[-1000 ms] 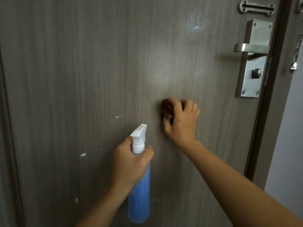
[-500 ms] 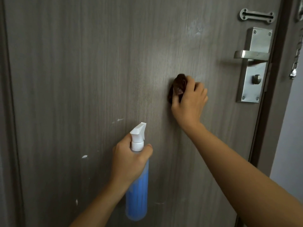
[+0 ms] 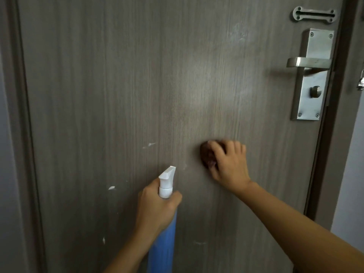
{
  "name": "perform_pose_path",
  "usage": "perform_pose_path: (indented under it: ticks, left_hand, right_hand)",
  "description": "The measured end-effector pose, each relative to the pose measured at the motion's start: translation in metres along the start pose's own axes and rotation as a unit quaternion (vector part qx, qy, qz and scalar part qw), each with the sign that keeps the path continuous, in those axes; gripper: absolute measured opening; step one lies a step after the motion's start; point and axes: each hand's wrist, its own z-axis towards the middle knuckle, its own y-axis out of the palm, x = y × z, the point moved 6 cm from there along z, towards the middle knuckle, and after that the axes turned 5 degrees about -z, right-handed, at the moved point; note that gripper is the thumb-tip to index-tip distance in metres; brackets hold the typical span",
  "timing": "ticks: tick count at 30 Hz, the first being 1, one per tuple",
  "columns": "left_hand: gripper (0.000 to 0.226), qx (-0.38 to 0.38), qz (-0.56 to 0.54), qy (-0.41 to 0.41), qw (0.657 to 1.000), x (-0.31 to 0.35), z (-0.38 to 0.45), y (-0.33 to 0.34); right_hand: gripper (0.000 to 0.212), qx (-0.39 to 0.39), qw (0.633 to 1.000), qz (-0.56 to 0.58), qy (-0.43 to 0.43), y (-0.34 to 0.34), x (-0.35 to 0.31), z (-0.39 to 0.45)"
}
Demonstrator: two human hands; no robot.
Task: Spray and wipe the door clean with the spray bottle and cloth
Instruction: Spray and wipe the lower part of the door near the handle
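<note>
A grey-brown wood-grain door [image 3: 118,85] fills the view, with several small white marks on its lower middle. My left hand [image 3: 155,209] grips the neck of a blue spray bottle [image 3: 163,245] with a white nozzle, held upright close to the door. To its upper right, my right hand [image 3: 230,164] holds a bunched dark brown cloth [image 3: 207,155] and presses it against the door. Most of the cloth is hidden under my fingers.
A metal lever handle [image 3: 307,63] on a steel plate with a thumb-turn sits at the door's right edge, below a metal chain-lock slot [image 3: 314,13]. The door frame [image 3: 334,134] runs down the right side, with a pale wall beyond it.
My right hand went up with the cloth, then came back down the door to a spot below the handle plate. The left hand and bottle stayed almost still.
</note>
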Motion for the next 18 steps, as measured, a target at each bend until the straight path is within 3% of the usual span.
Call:
perform_pose_path:
  ticks: [4,8,13,18]
  left_hand:
    - [0.023,0.013,-0.008,-0.003,1.0,0.001,0.0,-0.002]
    - [0.017,0.057,-0.02,0.014,0.998,0.01,0.005,-0.015]
    - [0.019,0.13,-0.01,0.014,0.991,0.02,0.014,-0.049]
    - [0.02,0.142,0.0,0.021,0.99,0.022,0.022,-0.066]
  right_hand:
    - [0.052,0.037,0.982,0.051,0.18,-0.02,0.011,0.05]
    - [0.051,0.058,0.96,0.068,0.264,-0.022,-0.008,0.091]
    - [0.054,0.049,0.963,0.065,0.256,-0.015,-0.051,0.11]
    - [0.05,0.052,0.97,0.058,0.231,-0.013,-0.052,0.109]
